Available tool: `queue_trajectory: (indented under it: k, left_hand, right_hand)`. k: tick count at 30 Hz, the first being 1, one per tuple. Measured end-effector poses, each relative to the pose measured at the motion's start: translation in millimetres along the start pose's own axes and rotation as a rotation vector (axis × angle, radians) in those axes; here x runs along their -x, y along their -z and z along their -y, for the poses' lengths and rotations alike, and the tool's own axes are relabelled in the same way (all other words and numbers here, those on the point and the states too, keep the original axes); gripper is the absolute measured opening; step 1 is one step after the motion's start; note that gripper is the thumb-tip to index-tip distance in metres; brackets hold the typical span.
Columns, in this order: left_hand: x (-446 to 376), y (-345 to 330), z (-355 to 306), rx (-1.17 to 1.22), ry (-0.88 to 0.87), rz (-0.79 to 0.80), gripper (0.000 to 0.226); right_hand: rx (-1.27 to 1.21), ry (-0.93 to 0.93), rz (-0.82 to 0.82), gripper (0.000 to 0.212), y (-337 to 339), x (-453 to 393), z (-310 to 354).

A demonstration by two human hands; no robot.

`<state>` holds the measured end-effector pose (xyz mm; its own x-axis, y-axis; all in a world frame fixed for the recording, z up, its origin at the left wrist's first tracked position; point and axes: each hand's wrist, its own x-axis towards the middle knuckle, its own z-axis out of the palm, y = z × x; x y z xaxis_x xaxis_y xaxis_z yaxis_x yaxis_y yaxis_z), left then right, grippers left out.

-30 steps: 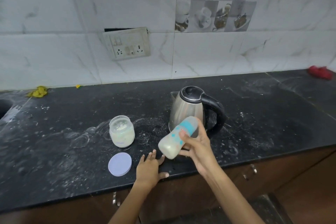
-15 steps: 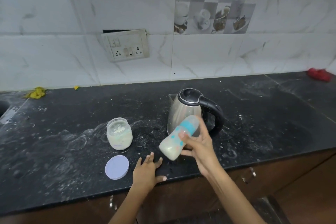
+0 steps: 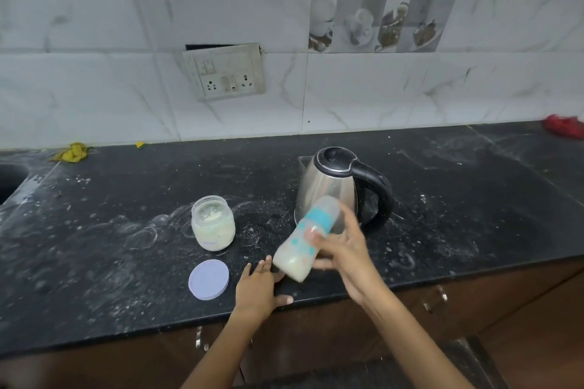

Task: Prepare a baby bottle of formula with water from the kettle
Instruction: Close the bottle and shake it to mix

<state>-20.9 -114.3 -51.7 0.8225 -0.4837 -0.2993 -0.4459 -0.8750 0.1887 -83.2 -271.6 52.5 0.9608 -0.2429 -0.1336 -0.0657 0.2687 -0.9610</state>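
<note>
Shaking risks leaks: right hand (image 3: 343,257) clasps the tilted, blurred bottle (image 3: 305,241) mid-frame; left hand (image 3: 257,289) lies spread flat on the counter (image 3: 94,262)

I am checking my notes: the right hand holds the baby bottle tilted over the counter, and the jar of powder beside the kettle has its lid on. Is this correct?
Not quite. In the head view the jar is open; its lid lies flat on the counter in front of it. The right hand does hold the bottle tilted, near the kettle.
</note>
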Motion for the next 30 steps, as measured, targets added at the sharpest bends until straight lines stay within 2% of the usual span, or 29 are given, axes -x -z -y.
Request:
queue_trajectory:
  k: [2, 6, 10, 17, 20, 23, 26, 30]
  left_hand:
    - [-1, 0, -1, 0.008, -0.008, 0.008, 0.071]
    - [0, -2, 0, -0.016, 0.008, -0.011, 0.075]
    - [-1, 0, -1, -0.006, -0.006, 0.005, 0.07]
    - [-1, 1, -1, -0.031, -0.008, 0.02, 0.071]
    - [-2, 0, 0, -0.026, -0.01, 0.019, 0.071]
    - [-1, -1, 0, -0.019, -0.009, 0.018, 0.072]
    - [-1, -1, 1, -0.017, -0.009, 0.018, 0.072]
    - [0, 0, 0, -0.016, -0.01, 0.017, 0.071]
  right_hand:
    - [-0.065, 0.019, -0.11, 0.072, 3, -4, 2]
    - [0.123, -0.045, 0.127, 0.08, -7, 8, -1]
    - [0.024, 0.003, -0.017, 0.076, 0, 1, 10]
    - [0.039, 0.0, -0.049, 0.071, 0, 2, 15]
    - [0.055, -0.012, -0.092, 0.059, -1, 2, 17]
    - [0.062, -0.083, -0.078, 0.041, -6, 2, 17]
    - [-0.086, -0.22, -0.067, 0.029, -10, -1, 15]
    - [-0.166, -0.322, -0.032, 0.031, -10, -3, 12]
